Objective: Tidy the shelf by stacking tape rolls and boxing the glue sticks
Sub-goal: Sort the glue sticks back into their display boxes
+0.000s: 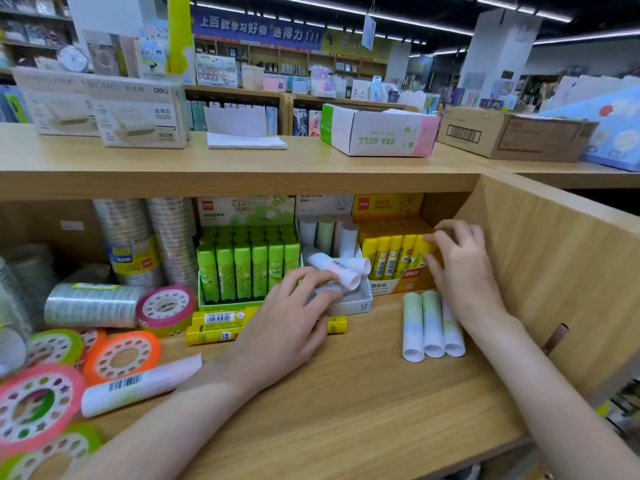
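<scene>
Glue sticks point(433, 323), three pale green-and-white ones, lie side by side on the shelf point(346, 410), just below the right hand point(460, 268), long axes running toward the person. Its fingers point(440, 237) pinch a yellow stick point(424, 252) in the yellow box point(398, 282). The left hand point(287, 327) curls round a white stick point(341, 270) (partly hidden) at the white box point(360, 303).

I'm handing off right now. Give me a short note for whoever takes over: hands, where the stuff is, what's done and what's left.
Left hand grips a pale glue stick at the white box.
Right hand fingers the sticks in the yellow box.
Done: green box looks full.
Left: three pastel sticks and yellow sticks lie loose on the shelf; a long white stick too; coloured tape rolls unstacked at left.
</scene>
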A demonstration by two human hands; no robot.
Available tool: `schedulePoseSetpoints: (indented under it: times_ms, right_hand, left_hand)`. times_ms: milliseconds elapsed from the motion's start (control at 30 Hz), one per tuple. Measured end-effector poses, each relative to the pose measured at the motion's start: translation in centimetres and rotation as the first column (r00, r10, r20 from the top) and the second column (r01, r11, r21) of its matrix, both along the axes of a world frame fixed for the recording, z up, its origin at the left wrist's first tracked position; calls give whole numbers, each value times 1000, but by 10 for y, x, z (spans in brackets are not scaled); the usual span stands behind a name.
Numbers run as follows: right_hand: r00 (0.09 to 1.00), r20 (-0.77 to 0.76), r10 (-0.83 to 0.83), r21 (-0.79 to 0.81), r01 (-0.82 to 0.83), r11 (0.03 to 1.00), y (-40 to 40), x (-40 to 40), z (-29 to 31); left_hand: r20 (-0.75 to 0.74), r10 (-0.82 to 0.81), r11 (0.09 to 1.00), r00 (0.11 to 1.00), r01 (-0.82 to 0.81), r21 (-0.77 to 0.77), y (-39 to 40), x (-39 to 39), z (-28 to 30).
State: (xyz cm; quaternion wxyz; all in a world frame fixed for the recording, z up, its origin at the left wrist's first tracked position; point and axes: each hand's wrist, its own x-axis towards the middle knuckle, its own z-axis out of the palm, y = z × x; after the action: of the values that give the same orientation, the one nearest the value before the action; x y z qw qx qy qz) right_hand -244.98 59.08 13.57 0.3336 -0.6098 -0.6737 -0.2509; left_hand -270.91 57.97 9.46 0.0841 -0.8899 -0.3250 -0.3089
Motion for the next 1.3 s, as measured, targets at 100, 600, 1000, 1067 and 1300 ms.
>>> schedulePoseSetpoints:
  times_ms: [100, 600, 1000, 1067, 1300]
  right_hand:
    - [998, 65, -27, -6, 27, 1000, -3, 2, -5]
    - [879, -144, 455, -292, -476, 829, -62, -79, -21]
    - [573, -741, 352, -63, -580, 812, -67, -30, 16]
    - [566, -751, 340, -12, -528, 849, -63, -23, 23]
    - [287, -898, 334, 155, -504, 850, -50, -14, 27]
  left_hand:
    - [2, 1, 1000, 1000, -1, -8, -1, 0, 0]
    - [272, 141, 988, 952, -116, -106, 0, -10, 4]
    - [261, 179, 984, 949, -173, -46, -1, -5, 5]
    - [195, 157, 987, 968, -158, -15, -2, -3, 4]
    - [83, 106, 994, 991, -104, -32, 3, -1, -5]
